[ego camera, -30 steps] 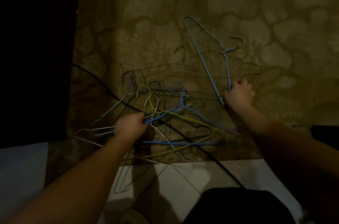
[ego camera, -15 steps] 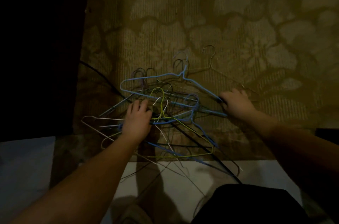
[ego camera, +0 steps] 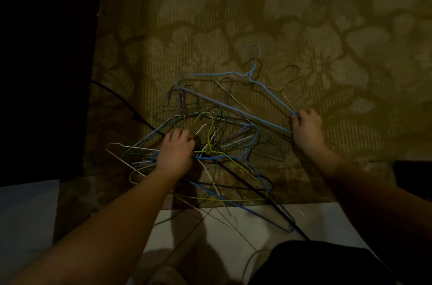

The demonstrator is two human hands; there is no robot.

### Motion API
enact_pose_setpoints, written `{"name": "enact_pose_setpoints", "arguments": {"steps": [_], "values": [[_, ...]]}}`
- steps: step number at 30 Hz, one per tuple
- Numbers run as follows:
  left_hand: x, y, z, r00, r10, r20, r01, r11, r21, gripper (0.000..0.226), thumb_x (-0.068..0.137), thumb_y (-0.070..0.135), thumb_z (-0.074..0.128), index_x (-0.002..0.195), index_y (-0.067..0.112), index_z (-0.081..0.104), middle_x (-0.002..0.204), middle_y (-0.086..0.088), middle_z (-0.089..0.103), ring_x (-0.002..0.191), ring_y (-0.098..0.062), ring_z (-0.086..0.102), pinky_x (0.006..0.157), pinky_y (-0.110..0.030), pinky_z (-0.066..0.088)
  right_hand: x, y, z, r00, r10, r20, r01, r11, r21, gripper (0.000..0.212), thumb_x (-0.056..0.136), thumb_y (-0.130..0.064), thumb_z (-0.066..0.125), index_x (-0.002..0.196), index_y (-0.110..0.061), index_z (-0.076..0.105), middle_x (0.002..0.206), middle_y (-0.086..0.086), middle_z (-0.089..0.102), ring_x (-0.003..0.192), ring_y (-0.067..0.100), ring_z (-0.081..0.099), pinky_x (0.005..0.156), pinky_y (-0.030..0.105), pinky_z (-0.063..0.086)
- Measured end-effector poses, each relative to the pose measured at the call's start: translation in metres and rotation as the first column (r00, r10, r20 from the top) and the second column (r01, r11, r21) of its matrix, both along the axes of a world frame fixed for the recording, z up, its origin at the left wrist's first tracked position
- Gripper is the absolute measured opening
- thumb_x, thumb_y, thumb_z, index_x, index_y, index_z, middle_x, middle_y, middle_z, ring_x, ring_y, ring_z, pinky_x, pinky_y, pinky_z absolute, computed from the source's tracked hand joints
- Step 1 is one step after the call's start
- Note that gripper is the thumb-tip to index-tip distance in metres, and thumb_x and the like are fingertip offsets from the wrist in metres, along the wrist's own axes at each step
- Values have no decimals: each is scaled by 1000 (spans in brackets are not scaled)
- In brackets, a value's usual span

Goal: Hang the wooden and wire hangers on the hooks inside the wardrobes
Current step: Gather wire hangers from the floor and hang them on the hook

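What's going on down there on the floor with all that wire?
A person is bent over a tangled pile of wire hangers on a patterned carpet in dim light. The left hand rests on the middle of the heap, fingers among the wires. The right hand grips the corner of a blue hanger at the pile's far side. A black cable runs under the tangle. No wardrobe or hook is in view, so nothing has been hung yet.
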State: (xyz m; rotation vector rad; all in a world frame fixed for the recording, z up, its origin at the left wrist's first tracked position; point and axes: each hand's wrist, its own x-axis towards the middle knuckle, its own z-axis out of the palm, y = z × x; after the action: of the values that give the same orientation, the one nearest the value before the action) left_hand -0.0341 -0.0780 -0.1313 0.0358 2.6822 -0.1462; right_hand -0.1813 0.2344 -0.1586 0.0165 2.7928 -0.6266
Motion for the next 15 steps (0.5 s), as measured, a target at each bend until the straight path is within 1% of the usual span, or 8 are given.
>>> {"name": "enact_pose_setpoints", "arguments": {"steps": [1,3,6,8,10,11,13,15], "values": [[0,0,0,1000,-1,8,1,1000,2,40,83,25,61,121,13,61,134,-8,45,125,-32,39,105,-43,30,-1,2,-4,1000,-7,18,6,999,40,23,96,-11,52,106,8,63,115,30,55,106,46,50,92,45,37],[-1,1,0,999,-6,35,6,1000,7,38,85,26,58,122,14,59,132,-7,45,125,-30,38,105,-41,29,-3,3,-8,997,-1,83,-4,998,64,23,95,-9,53,109,6,61,113,31,55,107,46,52,92,47,40],[-2,2,0,999,-11,45,10,1000,25,38,87,26,56,123,14,58,129,-6,48,123,-29,39,102,-40,31,-5,-2,-8,985,-43,167,43,999,3,23,93,-10,55,114,1,58,114,25,58,107,42,55,88,44,43],[-1,4,0,999,-9,40,8,999,47,38,86,25,59,122,13,60,129,-7,48,123,-30,40,103,-41,31,-3,-8,-6,958,-115,263,136,989,-62,34,91,-18,62,122,-5,53,119,18,59,109,38,58,91,43,46],[0,7,1,1000,-13,17,12,998,63,38,83,25,62,119,11,63,135,-10,46,127,-32,38,106,-45,29,1,-13,-6,922,-172,348,195,980,-34,44,90,-24,67,127,-8,48,121,15,59,111,36,58,91,42,46],[0,8,1,1000,-12,8,11,998,64,37,83,24,63,118,11,63,142,-12,42,131,-34,34,109,-47,26,4,-15,-6,911,-169,376,180,984,6,41,91,-23,65,124,-7,48,119,16,60,110,37,58,88,41,45],[-1,9,2,1000,-11,3,11,997,74,35,84,23,64,117,11,64,154,-14,30,141,-38,24,115,-51,17,10,-20,-8,910,-112,398,101,994,46,29,92,-18,60,116,-4,53,109,16,61,104,37,59,81,38,44],[-4,9,1,999,-32,33,29,996,81,34,86,21,62,118,10,63,157,-16,25,146,-37,18,119,-50,7,16,-25,-11,914,-51,403,48,999,16,22,90,-12,57,109,-2,60,102,16,63,96,36,61,73,34,44]]}}
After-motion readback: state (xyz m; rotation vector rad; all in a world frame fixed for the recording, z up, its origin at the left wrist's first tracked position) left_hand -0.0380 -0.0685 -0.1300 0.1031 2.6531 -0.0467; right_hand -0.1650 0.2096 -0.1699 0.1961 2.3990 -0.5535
